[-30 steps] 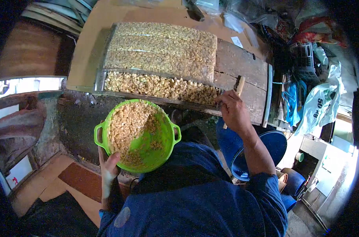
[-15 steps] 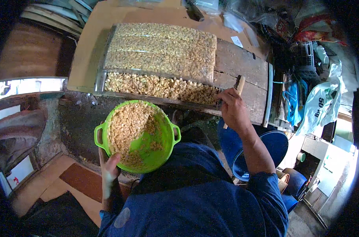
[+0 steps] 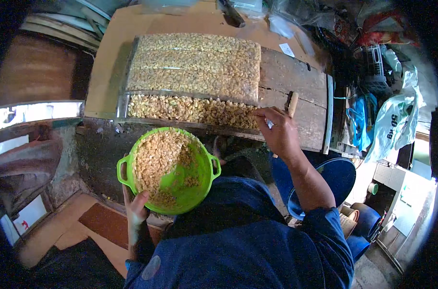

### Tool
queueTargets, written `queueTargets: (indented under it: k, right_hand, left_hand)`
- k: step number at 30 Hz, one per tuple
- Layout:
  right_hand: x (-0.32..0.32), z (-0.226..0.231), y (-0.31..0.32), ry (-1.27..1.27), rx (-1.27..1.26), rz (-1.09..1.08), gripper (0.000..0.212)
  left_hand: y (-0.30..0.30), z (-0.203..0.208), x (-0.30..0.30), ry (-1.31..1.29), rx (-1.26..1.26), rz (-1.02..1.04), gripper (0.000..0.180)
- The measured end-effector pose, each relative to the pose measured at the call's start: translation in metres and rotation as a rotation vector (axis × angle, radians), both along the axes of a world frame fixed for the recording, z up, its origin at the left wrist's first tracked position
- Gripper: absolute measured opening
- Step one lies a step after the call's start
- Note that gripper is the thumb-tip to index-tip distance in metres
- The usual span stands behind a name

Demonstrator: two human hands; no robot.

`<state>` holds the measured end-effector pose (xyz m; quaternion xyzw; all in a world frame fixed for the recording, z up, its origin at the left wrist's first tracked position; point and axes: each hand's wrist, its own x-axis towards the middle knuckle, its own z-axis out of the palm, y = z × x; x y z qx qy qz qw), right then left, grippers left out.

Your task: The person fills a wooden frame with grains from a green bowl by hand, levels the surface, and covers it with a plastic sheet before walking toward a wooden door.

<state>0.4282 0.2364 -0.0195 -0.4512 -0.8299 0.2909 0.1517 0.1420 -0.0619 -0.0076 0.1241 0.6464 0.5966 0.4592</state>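
Note:
My left hand point(image 3: 139, 204) grips the left rim of a green plastic basin point(image 3: 207, 185) with two loop handles, its thumb over the edge. Pale beans point(image 3: 154, 156) fill the left side of the basin, with green bottom showing at right. My right hand point(image 3: 279, 130) is closed in a pinch at the right end of the nearest row of beans point(image 3: 180, 107) on the table. What its fingertips hold is too small to name. Behind that row lie several filled clear plastic packs of beans point(image 3: 195, 67), side by side. A wooden-handled tool point(image 3: 293, 103) rests just beyond my right hand.
The wooden table point(image 3: 296, 77) has a cardboard sheet point(image 3: 105, 82) at its left and back. Blue barrels point(image 3: 334, 180) stand below its right end. A white printed sack point(image 3: 397, 125) and blue plastic bag point(image 3: 361, 127) hang at right. Brown matting point(image 3: 105, 224) lies at lower left.
My right hand has shifted slightly left, its fingertips now pinched at the end of the near row. The basin stays in my left hand. The whole view has shifted a little.

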Motion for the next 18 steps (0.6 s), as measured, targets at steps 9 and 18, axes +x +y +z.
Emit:
queueTargets:
  k: [9, 18]
  right_hand:
    - [-0.034, 0.007, -0.038, 0.337, 0.020, 0.221, 0.021]
    - [-0.116, -0.059, -0.144, -0.027, -0.349, 0.722, 0.034]
  left_hand:
    - [-0.040, -0.033, -0.018, -0.032, 0.016, 0.034, 0.079]
    - [-0.041, -0.023, -0.023, 0.048, -0.013, -0.073, 0.095]
